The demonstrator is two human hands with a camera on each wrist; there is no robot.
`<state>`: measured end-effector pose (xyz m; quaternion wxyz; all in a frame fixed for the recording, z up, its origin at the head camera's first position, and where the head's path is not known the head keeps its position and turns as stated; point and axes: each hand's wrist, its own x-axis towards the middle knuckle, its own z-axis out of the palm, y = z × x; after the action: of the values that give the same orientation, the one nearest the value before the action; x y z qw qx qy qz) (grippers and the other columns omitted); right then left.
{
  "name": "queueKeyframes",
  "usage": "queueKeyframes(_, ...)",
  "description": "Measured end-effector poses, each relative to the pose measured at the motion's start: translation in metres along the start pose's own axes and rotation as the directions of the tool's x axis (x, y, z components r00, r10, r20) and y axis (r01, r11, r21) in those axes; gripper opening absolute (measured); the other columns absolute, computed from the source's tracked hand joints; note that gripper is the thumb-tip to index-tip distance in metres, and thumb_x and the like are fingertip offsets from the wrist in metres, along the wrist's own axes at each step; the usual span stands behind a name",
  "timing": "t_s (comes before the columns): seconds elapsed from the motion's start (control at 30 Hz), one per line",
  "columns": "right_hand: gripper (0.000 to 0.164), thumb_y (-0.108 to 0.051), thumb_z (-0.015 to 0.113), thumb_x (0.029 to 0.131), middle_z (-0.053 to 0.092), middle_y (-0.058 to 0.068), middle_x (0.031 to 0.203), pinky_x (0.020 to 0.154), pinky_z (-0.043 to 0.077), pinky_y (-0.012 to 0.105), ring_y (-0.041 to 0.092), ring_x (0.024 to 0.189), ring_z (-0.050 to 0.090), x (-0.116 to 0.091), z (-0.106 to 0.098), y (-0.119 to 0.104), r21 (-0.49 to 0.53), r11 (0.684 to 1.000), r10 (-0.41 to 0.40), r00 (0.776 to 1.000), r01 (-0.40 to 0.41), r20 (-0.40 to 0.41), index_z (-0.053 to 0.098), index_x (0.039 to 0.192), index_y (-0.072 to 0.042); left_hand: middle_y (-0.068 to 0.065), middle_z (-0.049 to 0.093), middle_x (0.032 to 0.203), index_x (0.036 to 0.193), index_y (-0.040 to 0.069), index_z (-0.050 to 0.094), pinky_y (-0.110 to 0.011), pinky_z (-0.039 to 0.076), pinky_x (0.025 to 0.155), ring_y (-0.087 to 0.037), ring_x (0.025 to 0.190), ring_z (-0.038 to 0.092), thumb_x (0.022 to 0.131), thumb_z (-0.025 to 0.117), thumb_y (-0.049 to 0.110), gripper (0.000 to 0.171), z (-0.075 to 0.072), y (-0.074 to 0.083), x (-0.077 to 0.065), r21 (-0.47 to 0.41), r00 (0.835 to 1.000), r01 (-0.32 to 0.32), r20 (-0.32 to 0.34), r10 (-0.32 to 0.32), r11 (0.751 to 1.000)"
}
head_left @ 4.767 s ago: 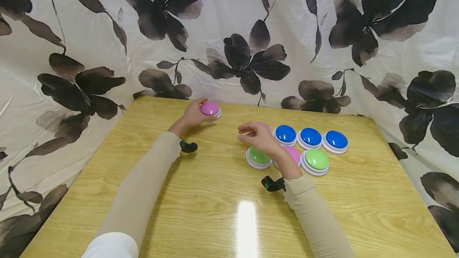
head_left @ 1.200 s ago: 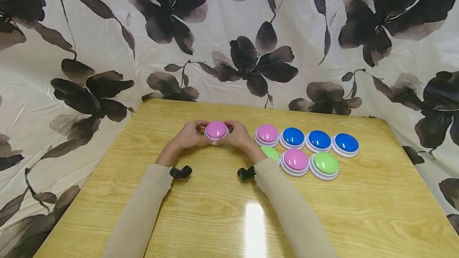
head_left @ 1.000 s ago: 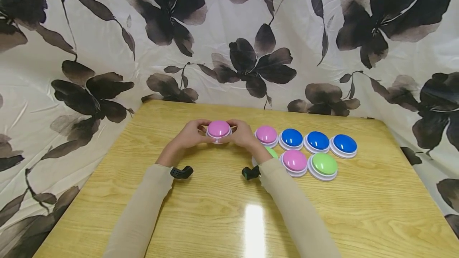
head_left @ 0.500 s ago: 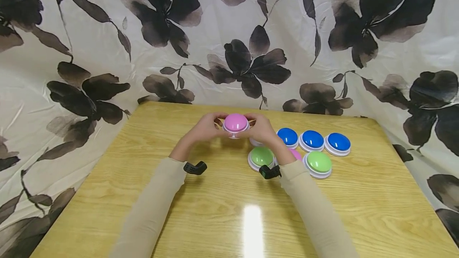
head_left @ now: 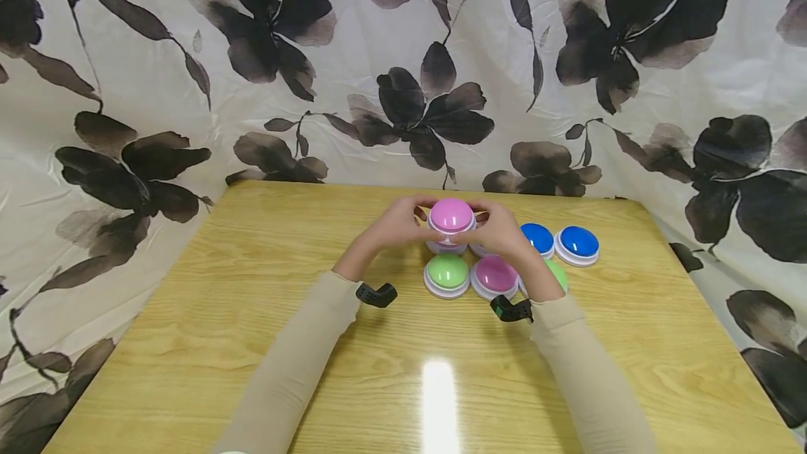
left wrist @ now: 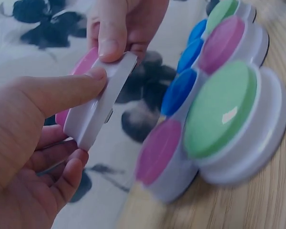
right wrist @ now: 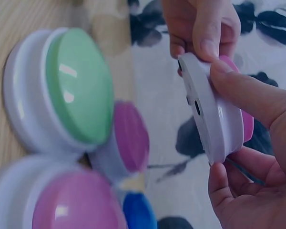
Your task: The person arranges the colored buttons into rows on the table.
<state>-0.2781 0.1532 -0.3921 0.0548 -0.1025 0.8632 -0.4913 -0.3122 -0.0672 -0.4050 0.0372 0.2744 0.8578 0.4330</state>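
Both hands hold one pink dome push button (head_left: 451, 214) with a white base, one at each side. My left hand (head_left: 398, 223) pinches its left edge, thumb on the base rim in the left wrist view. My right hand (head_left: 499, 231) grips the right edge the same way. The held button is raised, its underside showing in the right wrist view (right wrist: 200, 107). In the head view it overlaps another pink button (head_left: 446, 248) at the back left of the group. Just in front stand a green button (head_left: 447, 272) and a pink button (head_left: 496, 274).
To the right are two blue buttons (head_left: 578, 242); a third blue one is mostly hidden behind my right hand. My right wrist partly covers another green button (head_left: 557, 272). A floral cloth (head_left: 302, 118) hangs behind the wooden table (head_left: 265, 300).
Earlier the left hand alone held the pink button at the back left, the right hand near the group. Both hands then took hold, raised it and carried it right, over the group's back-left button.
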Motion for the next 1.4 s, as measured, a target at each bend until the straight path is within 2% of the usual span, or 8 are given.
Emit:
queueKeyframes(0.2,0.076,-0.025,0.089,0.070,0.057,0.009,0.124,0.083,0.051,0.039,0.028,0.107,0.052,-0.015,-0.022,0.013,0.027,1.000,0.014,1.000,-0.013,-0.027,0.054,0.136,-0.010,-0.009,0.063,0.116,0.131,0.000,0.057,-0.025,0.053,0.071,-0.022,0.090,0.060,0.073,0.086,0.021,0.069,0.022,0.015,0.016,-0.027,0.999,-0.014,0.044,0.015,1.000)
queueKeyframes(0.43,0.081,-0.025,0.090,0.069,0.056,0.012,0.126,0.085,0.051,0.041,0.030,0.109,0.052,-0.031,-0.043,0.029,0.034,0.998,0.054,0.997,-0.053,-0.048,0.051,0.138,-0.007,-0.006,0.060,0.122,0.133,0.003,0.056,-0.023,0.051,0.071,-0.018,0.090,0.058,0.075,0.085,0.026,0.069,0.046,0.027,0.030,-0.001,0.995,-0.016,0.094,0.016,1.000)
queueKeyframes(0.53,0.084,-0.027,0.089,0.070,0.055,0.014,0.127,0.084,0.051,0.040,0.030,0.109,0.053,-0.038,-0.053,0.035,0.014,0.998,0.059,0.996,-0.058,-0.063,0.049,0.140,-0.005,-0.005,0.060,0.122,0.133,0.004,0.056,-0.024,0.051,0.069,-0.020,0.092,0.059,0.074,0.085,0.026,0.069,0.057,0.033,0.038,-0.033,0.993,-0.034,0.108,0.038,0.999)
queueKeyframes(0.63,0.087,-0.028,0.088,0.072,0.054,0.017,0.128,0.085,0.050,0.039,0.031,0.110,0.052,-0.045,-0.064,0.042,0.000,0.998,0.057,0.995,-0.057,-0.079,0.045,0.142,-0.003,-0.003,0.060,0.122,0.133,0.006,0.057,-0.023,0.052,0.067,-0.018,0.090,0.060,0.074,0.085,0.026,0.068,0.067,0.040,0.046,-0.059,0.991,-0.051,0.124,0.058,0.997)
queueKeyframes(0.8,0.085,-0.028,0.086,0.074,0.053,0.018,0.130,0.082,0.050,0.033,0.031,0.110,0.052,-0.060,-0.081,0.053,-0.017,0.997,0.075,0.992,-0.077,-0.103,0.044,0.143,-0.002,-0.004,0.059,0.124,0.133,0.006,0.057,-0.020,0.052,0.072,-0.012,0.087,0.062,0.074,0.086,0.024,0.069,0.084,0.055,0.055,-0.090,0.985,-0.067,0.155,0.080,0.994)
queueKeyframes(1.0,0.081,-0.029,0.086,0.075,0.052,0.019,0.130,0.074,0.050,0.022,0.030,0.106,0.051,-0.079,-0.099,0.062,-0.029,0.996,0.083,0.987,-0.088,-0.141,0.046,0.141,-0.002,-0.003,0.060,0.125,0.134,0.006,0.057,-0.019,0.049,0.072,-0.015,0.088,0.060,0.073,0.087,0.028,0.071,0.105,0.071,0.066,-0.054,0.979,-0.100,0.175,0.108,0.993)
queueKeyframes(1.17,0.081,-0.030,0.084,0.077,0.051,0.021,0.130,0.073,0.049,0.019,0.030,0.105,0.050,-0.093,-0.110,0.070,-0.056,0.994,0.083,0.982,-0.094,-0.169,0.045,0.141,0.001,-0.002,0.061,0.122,0.134,0.005,0.056,-0.016,0.047,0.075,-0.015,0.094,0.058,0.076,0.085,0.028,0.068,0.124,0.079,0.073,-0.048,0.973,-0.117,0.193,0.124,0.992)
queueKeyframes(1.4,0.086,-0.035,0.083,0.077,0.048,0.021,0.134,0.073,0.048,0.018,0.029,0.106,0.048,-0.103,-0.126,0.084,-0.068,0.987,0.134,0.974,-0.148,-0.183,0.042,0.144,0.000,-0.002,0.058,0.127,0.141,0.007,0.050,-0.013,0.046,0.076,-0.010,0.095,0.054,0.081,0.081,0.030,0.071,0.145,0.089,0.081,-0.012,0.966,-0.089,0.244,0.089,0.996)
